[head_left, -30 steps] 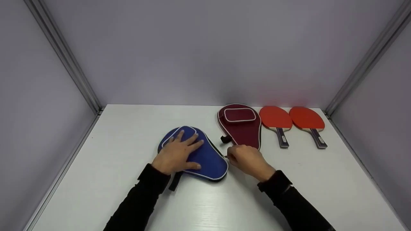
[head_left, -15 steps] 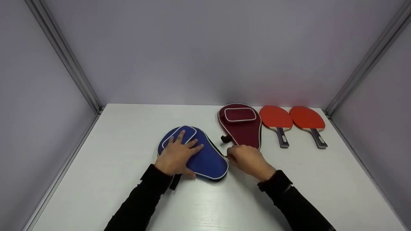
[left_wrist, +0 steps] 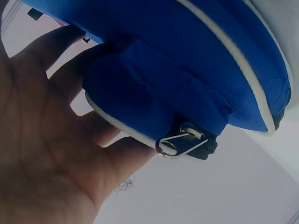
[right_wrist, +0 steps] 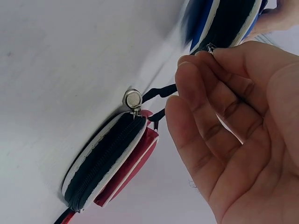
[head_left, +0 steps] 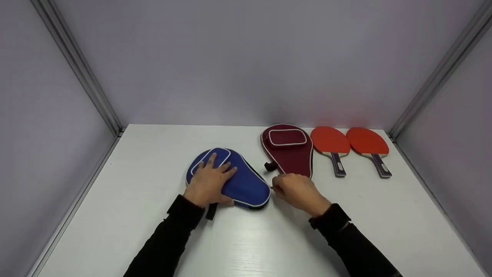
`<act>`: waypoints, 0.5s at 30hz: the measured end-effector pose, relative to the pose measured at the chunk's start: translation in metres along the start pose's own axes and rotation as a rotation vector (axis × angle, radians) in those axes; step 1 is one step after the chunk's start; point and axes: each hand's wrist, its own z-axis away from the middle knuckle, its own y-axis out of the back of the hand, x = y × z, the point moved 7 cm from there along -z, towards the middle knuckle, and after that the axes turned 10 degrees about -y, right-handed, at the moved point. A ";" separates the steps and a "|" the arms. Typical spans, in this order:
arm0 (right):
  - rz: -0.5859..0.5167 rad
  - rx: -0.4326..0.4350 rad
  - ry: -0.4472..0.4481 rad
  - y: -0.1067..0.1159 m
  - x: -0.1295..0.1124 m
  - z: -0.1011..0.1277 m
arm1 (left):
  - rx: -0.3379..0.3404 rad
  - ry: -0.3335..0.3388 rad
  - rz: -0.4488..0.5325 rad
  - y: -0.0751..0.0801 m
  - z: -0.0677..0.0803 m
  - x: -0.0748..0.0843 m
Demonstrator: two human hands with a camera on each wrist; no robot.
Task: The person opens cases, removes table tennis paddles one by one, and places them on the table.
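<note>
- The bench was white, boxed in by plain grey walls with metal strips in the corners.
- Two paddle cases and two red paddles lay on it.
- The dark red case lay at the back, just beside the paddles.
- The blue case lay near the middle, blue cloth with white piping and a black zip.
- The left hand rested flat on it, fingers straight.
- The right hand, fingers curled, pinched the zip pull at the case's right edge.
</note>
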 end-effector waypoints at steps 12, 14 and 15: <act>-0.037 -0.031 0.023 -0.003 -0.001 0.001 | 0.013 0.040 0.011 -0.001 0.000 -0.007; -0.048 -0.051 0.026 -0.004 -0.002 0.001 | 0.019 0.044 0.000 -0.001 0.000 -0.007; -0.051 -0.059 0.028 -0.005 -0.003 0.001 | 0.021 0.047 -0.007 -0.001 0.000 -0.007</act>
